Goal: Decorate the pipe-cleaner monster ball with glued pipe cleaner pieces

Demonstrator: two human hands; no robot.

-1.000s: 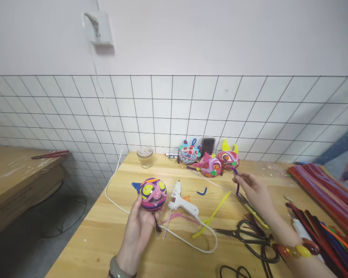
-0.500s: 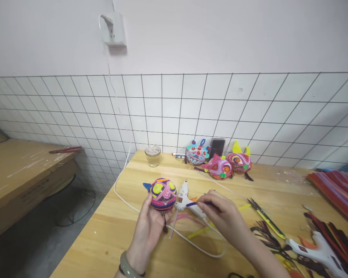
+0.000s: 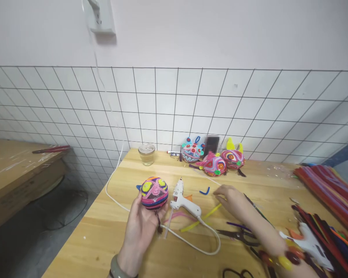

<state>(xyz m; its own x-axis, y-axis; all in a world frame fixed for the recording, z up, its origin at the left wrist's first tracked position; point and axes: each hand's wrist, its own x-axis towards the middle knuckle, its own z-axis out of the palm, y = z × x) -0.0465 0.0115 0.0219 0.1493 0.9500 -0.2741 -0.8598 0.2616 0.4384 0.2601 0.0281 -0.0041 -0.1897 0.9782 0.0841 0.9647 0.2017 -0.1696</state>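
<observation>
My left hand (image 3: 143, 224) holds up a round ornament (image 3: 154, 195) wrapped in pink, purple, orange and blue fuzzy strands, with yellow disc eyes, a blue tip and a dark tassel. Over the table, my right hand (image 3: 229, 199) has thumb and forefinger apart, with nothing visible between them. Just left of its fingers lies a bent blue pipe-cleaner piece (image 3: 204, 191). A yellow pipe cleaner (image 3: 201, 218) runs below that hand. A white hot glue gun (image 3: 184, 201) rests between the hands. A purple pipe-cleaner piece (image 3: 239, 226) lies by the scissors (image 3: 237, 234), partly under my right forearm.
Several finished ornaments (image 3: 214, 165) stand along the tiled wall, near a glass of liquid (image 3: 147, 155). To the right are a second glue gun (image 3: 313, 247), dark pipe cleaners (image 3: 316, 224) and a red bundle (image 3: 330, 193). A white cord (image 3: 211, 253) loops across the table.
My right hand has let go of the purple piece, which now lies on the table, and has moved right of the glue gun. The ornament remains in my left hand. The view has shifted right.
</observation>
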